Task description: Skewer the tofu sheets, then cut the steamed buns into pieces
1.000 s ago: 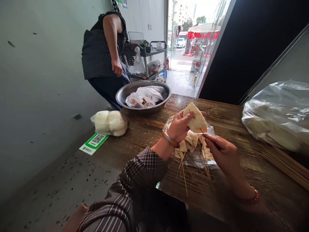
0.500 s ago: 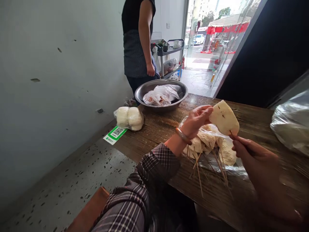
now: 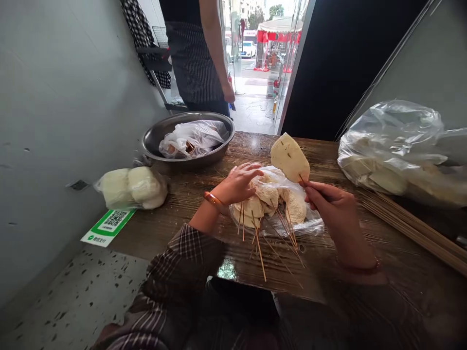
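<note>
A pale flat slice (image 3: 290, 156) threaded on a thin wooden stick is held up by my right hand (image 3: 330, 206), whose fingers pinch the stick just below the slice. My left hand (image 3: 239, 184) has its fingers spread and holds nothing; it hovers at the upper left of a pile of skewered slices (image 3: 268, 197). The pile lies on clear plastic on the dark wooden table (image 3: 175, 228). Several thin sticks (image 3: 260, 255) poke out of it toward me.
A metal basin (image 3: 149, 146) holds a plastic bag. Wrapped white buns (image 3: 133, 187) and a green QR card (image 3: 109, 226) sit at the left. Bagged pale pieces (image 3: 397, 160) and long sticks (image 3: 412, 226) lie at the right. A person (image 3: 197, 63) stands behind the basin.
My left hand has let go of the slice, opened and moved down to the pile. My right hand still holds the skewered slice up. The view has turned right.
</note>
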`<action>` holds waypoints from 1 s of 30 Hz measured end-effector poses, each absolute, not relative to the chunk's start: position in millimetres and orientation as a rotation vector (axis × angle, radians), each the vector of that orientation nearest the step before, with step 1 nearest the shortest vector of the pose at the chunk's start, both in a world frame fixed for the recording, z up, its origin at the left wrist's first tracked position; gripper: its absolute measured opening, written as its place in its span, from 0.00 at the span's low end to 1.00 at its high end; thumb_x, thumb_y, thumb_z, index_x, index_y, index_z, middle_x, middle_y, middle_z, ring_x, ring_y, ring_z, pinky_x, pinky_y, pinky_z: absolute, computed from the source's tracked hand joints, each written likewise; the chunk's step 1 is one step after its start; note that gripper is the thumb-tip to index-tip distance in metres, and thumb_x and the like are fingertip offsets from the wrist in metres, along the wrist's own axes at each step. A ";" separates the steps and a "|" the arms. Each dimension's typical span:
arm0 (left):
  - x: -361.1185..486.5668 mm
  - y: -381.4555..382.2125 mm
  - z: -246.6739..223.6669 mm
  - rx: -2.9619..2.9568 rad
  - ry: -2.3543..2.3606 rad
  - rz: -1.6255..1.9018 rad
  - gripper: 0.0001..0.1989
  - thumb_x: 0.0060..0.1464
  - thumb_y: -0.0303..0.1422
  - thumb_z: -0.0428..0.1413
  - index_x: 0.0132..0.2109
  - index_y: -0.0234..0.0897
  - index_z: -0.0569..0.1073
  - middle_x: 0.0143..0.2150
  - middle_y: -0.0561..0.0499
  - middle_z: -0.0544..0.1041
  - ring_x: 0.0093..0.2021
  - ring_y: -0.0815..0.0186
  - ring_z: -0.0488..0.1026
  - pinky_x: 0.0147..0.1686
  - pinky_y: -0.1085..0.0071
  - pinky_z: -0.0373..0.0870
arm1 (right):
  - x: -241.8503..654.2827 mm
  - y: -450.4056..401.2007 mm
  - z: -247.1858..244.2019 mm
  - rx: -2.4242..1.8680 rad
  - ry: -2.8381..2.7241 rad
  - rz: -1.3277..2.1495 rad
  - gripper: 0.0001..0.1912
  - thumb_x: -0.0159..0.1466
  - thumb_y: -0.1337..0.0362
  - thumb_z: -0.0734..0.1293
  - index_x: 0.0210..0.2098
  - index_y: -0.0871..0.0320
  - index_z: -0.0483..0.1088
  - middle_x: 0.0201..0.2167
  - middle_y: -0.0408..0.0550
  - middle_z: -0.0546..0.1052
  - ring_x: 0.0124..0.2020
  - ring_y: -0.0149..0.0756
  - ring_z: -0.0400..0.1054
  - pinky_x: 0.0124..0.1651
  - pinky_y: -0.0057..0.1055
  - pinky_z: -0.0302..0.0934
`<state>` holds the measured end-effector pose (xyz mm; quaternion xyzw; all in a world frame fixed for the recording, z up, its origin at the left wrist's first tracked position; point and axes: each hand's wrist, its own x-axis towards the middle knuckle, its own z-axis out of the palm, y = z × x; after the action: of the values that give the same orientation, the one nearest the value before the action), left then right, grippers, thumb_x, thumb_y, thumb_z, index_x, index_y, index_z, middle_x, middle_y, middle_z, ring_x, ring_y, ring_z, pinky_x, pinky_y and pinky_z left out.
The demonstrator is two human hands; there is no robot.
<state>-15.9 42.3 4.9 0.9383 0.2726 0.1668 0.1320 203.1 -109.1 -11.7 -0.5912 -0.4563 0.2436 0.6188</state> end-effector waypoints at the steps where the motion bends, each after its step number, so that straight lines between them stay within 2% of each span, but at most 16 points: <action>1: -16.5 41.7 2.5 2.753 0.837 0.442 0.21 0.51 0.23 0.56 0.52 0.43 0.73 0.68 0.47 0.66 0.69 0.51 0.59 0.66 0.40 0.55 | 202.6 -108.7 -11.7 -1.347 -1.035 0.577 0.10 0.59 0.60 0.73 0.40 0.52 0.82 0.33 0.47 0.82 0.25 0.28 0.69 0.24 0.26 0.64; 3: -16.3 41.5 -0.9 2.777 0.939 0.466 0.17 0.52 0.21 0.55 0.48 0.42 0.75 0.68 0.48 0.65 0.71 0.48 0.55 0.65 0.35 0.50 | 201.4 -108.2 -11.4 -1.329 -1.010 0.609 0.10 0.58 0.60 0.73 0.40 0.52 0.82 0.36 0.48 0.83 0.26 0.28 0.69 0.24 0.25 0.64; 5: -14.9 43.5 -2.5 2.731 0.999 0.620 0.10 0.55 0.23 0.54 0.42 0.39 0.75 0.66 0.45 0.68 0.68 0.49 0.59 0.65 0.37 0.53 | 200.1 -108.5 -10.6 -1.322 -1.002 0.638 0.10 0.58 0.60 0.73 0.39 0.52 0.82 0.35 0.47 0.83 0.25 0.27 0.68 0.23 0.25 0.63; 8: -12.5 51.1 -3.1 2.538 1.029 0.959 0.05 0.58 0.28 0.53 0.37 0.36 0.74 0.53 0.42 0.77 0.55 0.57 0.72 0.58 0.52 0.67 | 198.9 -111.4 -8.3 -1.315 -1.051 0.676 0.09 0.58 0.61 0.73 0.39 0.52 0.82 0.30 0.45 0.81 0.23 0.26 0.67 0.23 0.24 0.63; 10: -11.0 57.3 -2.0 2.362 1.047 1.147 0.04 0.58 0.29 0.54 0.35 0.36 0.73 0.41 0.46 0.78 0.44 0.62 0.74 0.48 0.61 0.72 | 198.5 -114.2 -6.5 -1.308 -1.143 0.729 0.09 0.59 0.61 0.73 0.39 0.52 0.82 0.27 0.44 0.80 0.22 0.26 0.66 0.23 0.24 0.63; 12: -8.7 62.5 2.0 2.165 1.022 1.262 0.04 0.56 0.29 0.54 0.33 0.36 0.72 0.33 0.50 0.75 0.36 0.66 0.72 0.39 0.68 0.71 | 198.1 -116.6 -4.8 -1.297 -1.272 0.809 0.09 0.59 0.61 0.72 0.40 0.52 0.82 0.24 0.43 0.78 0.21 0.26 0.66 0.22 0.25 0.63; 15: -3.5 65.3 15.3 1.902 0.897 1.331 0.05 0.56 0.27 0.53 0.31 0.37 0.70 0.27 0.54 0.71 0.29 0.71 0.68 0.31 0.74 0.67 | 196.7 -116.9 -4.1 -1.284 -1.426 0.910 0.09 0.58 0.60 0.73 0.38 0.54 0.82 0.24 0.44 0.78 0.20 0.26 0.65 0.22 0.25 0.62; 21: 6.6 51.9 44.1 1.738 0.731 1.412 0.07 0.57 0.25 0.52 0.30 0.38 0.68 0.26 0.55 0.69 0.28 0.72 0.66 0.30 0.75 0.66 | 192.2 -109.2 -11.3 -1.450 -1.339 0.936 0.19 0.57 0.51 0.72 0.40 0.59 0.81 0.22 0.45 0.76 0.21 0.28 0.64 0.23 0.27 0.61; 25: 9.0 37.8 43.8 1.771 0.720 1.453 0.07 0.57 0.25 0.53 0.31 0.38 0.69 0.28 0.55 0.70 0.30 0.72 0.67 0.31 0.74 0.66 | 185.2 -109.4 -15.5 -1.521 -1.280 0.964 0.25 0.59 0.48 0.70 0.46 0.63 0.79 0.23 0.45 0.74 0.20 0.28 0.60 0.21 0.26 0.54; 28: 9.8 27.6 40.0 1.856 0.765 1.464 0.07 0.59 0.26 0.53 0.31 0.38 0.69 0.28 0.55 0.71 0.31 0.71 0.67 0.32 0.73 0.67 | 176.6 -112.3 -16.7 -1.501 -1.271 0.970 0.28 0.61 0.50 0.70 0.54 0.60 0.73 0.25 0.43 0.73 0.21 0.28 0.60 0.21 0.25 0.53; 30: 10.9 22.9 37.9 1.919 0.764 1.425 0.07 0.59 0.27 0.54 0.32 0.38 0.69 0.29 0.54 0.71 0.32 0.70 0.67 0.33 0.72 0.67 | 169.9 -112.0 -16.7 -1.480 -1.247 0.932 0.27 0.61 0.51 0.71 0.56 0.57 0.70 0.26 0.42 0.73 0.21 0.27 0.61 0.21 0.24 0.53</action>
<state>10.9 22.9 37.9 0.7268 0.2894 0.5397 0.3111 169.9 -112.0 -16.7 -0.6057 -0.5103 0.3816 0.4766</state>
